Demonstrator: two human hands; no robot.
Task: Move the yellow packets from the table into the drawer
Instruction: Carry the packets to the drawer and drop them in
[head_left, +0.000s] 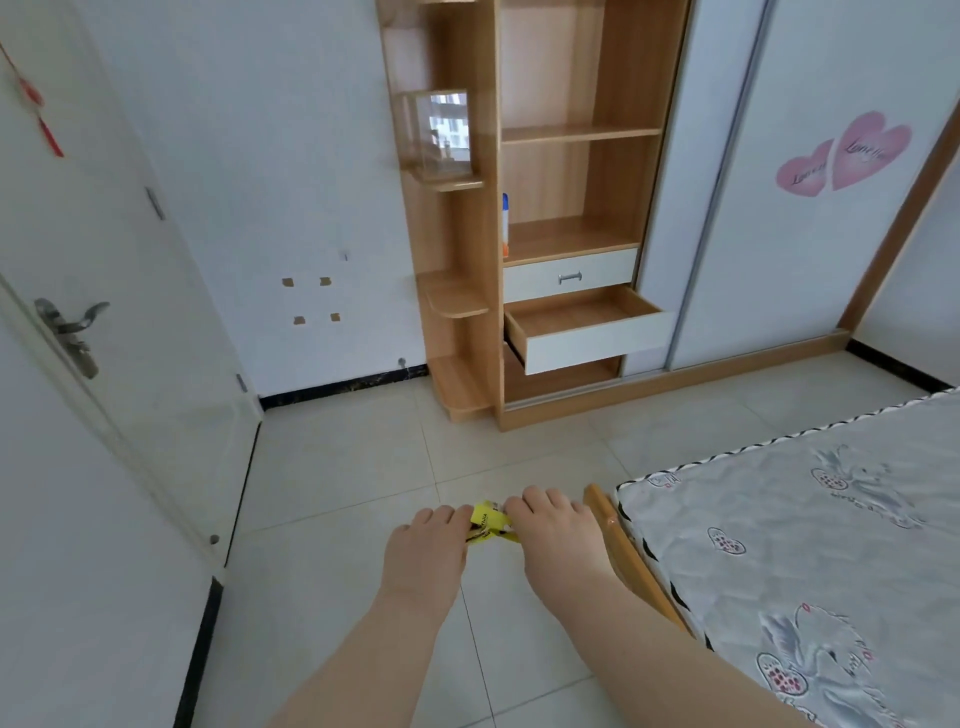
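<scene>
Yellow packets (488, 525) with black print are held in front of me between both hands, above the tiled floor. My left hand (423, 556) grips their left side and my right hand (558, 535) grips their right side; most of the packets are hidden by my fingers. Ahead, in the wooden wardrobe, the lower white-fronted drawer (587, 343) is pulled out and its wooden inside looks bare. The drawer above it (569, 278) is closed. No table is in view.
A bed with a patterned mattress (810, 545) and a wooden frame edge (623, 551) fills the right. A white door (78, 338) stands on the left. Sliding wardrobe doors (810, 208) are at the right rear. A bottle (505, 226) stands on a shelf.
</scene>
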